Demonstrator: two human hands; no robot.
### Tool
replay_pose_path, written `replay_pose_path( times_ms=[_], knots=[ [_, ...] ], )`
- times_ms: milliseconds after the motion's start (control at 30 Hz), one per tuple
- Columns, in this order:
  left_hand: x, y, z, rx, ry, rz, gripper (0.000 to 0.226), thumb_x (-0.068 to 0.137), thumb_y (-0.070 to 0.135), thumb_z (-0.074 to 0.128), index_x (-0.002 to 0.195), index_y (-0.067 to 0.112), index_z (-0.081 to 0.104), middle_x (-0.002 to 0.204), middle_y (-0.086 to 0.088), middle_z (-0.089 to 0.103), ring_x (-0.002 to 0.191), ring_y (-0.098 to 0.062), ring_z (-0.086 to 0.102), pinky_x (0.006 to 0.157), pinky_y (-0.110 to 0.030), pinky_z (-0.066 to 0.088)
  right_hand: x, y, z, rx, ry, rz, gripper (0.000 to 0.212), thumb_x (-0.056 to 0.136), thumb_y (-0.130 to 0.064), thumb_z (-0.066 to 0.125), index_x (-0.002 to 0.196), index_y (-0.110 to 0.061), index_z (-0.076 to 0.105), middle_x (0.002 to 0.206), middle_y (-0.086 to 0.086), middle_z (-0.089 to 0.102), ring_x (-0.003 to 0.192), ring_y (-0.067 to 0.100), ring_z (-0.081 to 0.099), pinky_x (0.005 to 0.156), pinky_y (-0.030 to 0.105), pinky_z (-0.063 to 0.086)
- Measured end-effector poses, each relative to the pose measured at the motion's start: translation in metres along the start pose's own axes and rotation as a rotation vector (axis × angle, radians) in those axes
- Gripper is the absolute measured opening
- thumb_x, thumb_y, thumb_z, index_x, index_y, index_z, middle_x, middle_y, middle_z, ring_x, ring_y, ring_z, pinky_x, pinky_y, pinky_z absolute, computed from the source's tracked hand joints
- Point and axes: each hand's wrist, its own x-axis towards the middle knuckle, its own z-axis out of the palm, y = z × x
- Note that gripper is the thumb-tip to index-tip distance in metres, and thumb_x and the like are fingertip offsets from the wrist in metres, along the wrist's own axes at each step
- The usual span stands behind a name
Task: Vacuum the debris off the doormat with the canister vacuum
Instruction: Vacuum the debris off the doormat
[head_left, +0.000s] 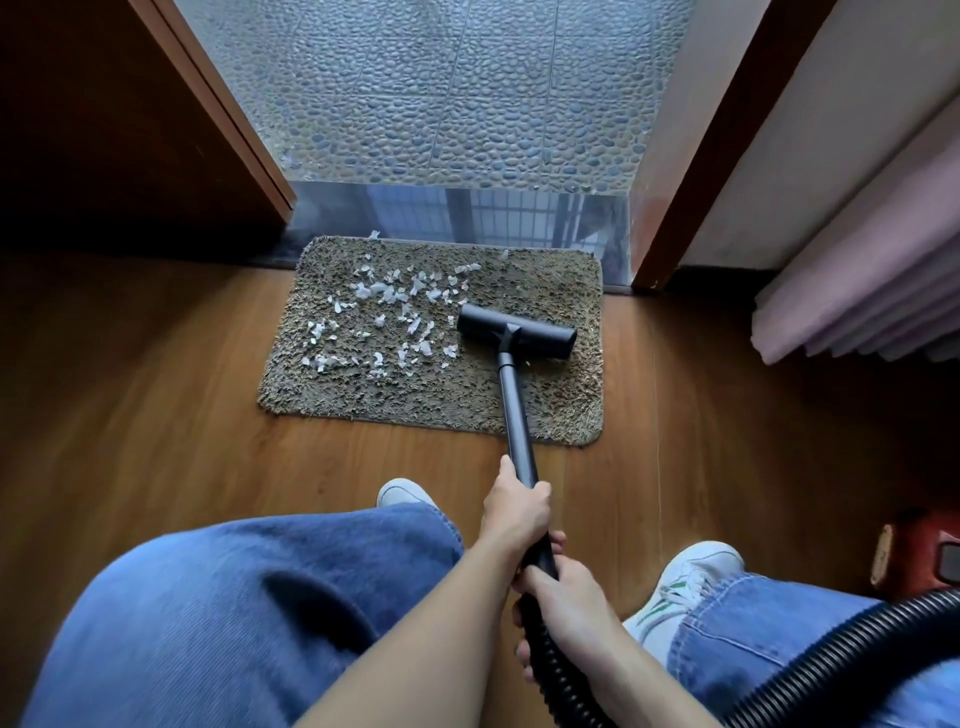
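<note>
Doormat (415, 402): shaggy, grey-brown, rectangular with rounded corners. It lies flat on wooden floor (156, 389), its far edge against a glossy dark threshold strip (467, 215) in a doorway.

Debris (387, 322): small white scraps scattered over the left and middle of the doormat. One scrap sits just off the far edge, on the threshold. The right part of the doormat looks mostly free of scraps.

Vacuum head (517, 330): black T-shaped nozzle resting on the right half of the doormat, its left end beside the nearest scraps. A dark wand (514, 410) runs from it back toward the person, crossing the near edge of the doormat.

Left hand (517, 509): fingers wrapped fully round the wand, higher up the tube. Right hand (563, 592): closed round the wand's lower end, where the ribbed black hose (831, 654) joins. The hose curves off to the lower right.

Room: beyond the threshold is a pebble-textured grey floor (467, 104). Brown wood door frames stand on the left (234, 119) and right (701, 156). A pale pink pleated curtain (857, 270) hangs at the right. A red object (914, 551) sits at the right edge, only partly seen; cannot tell what it is. The person wears blue jeans (234, 597) and white shoes (691, 582).
</note>
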Motion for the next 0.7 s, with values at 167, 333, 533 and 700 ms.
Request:
replay_pose_path(
  times_ms=[167,333,533,700],
  knots=[
    [0.004,0.0,0.002,-0.044,-0.005,-0.009,0.07,0.1,0.02,0.05,0.161,0.027,0.016,0.116,-0.017,0.059,0.045,-0.02,0.066,0.044,-0.03,0.055,0.01,0.001,-0.001,-0.005,0.017,-0.013,0.013,0.101,-0.018,0.052,0.102,-0.005,0.054,0.062,0.013,0.056,0.041,0.026,0.056,0.041,0.029,0.047],
    [0.028,0.02,0.002,-0.069,-0.002,0.02,0.062,0.1,0.017,0.053,0.156,0.023,0.026,0.101,-0.015,0.059,0.04,-0.017,0.063,0.041,-0.03,0.054,0.038,-0.011,-0.004,0.028,0.065,-0.061,0.011,0.099,-0.014,0.052,0.094,-0.005,0.054,0.063,0.013,0.057,0.04,0.026,0.056,0.043,0.03,0.047],
    [0.071,0.064,-0.002,-0.013,0.0,0.061,0.051,0.101,0.018,0.053,0.147,0.022,0.032,0.09,-0.009,0.062,0.058,-0.028,0.069,0.061,-0.041,0.063,0.07,-0.054,-0.008,0.124,0.084,-0.112,0.015,0.098,-0.011,0.054,0.084,-0.006,0.054,0.06,0.012,0.054,0.038,0.023,0.05,0.04,0.026,0.045],
    [0.112,0.095,-0.002,0.027,0.044,0.094,0.039,0.078,0.032,0.059,0.11,0.018,0.042,0.103,-0.024,0.068,0.076,-0.041,0.073,0.077,-0.057,0.062,0.093,-0.089,-0.016,0.131,0.075,-0.159,0.015,0.098,-0.011,0.055,0.085,-0.006,0.054,0.062,0.012,0.052,0.036,0.021,0.05,0.038,0.025,0.044]
  ],
)
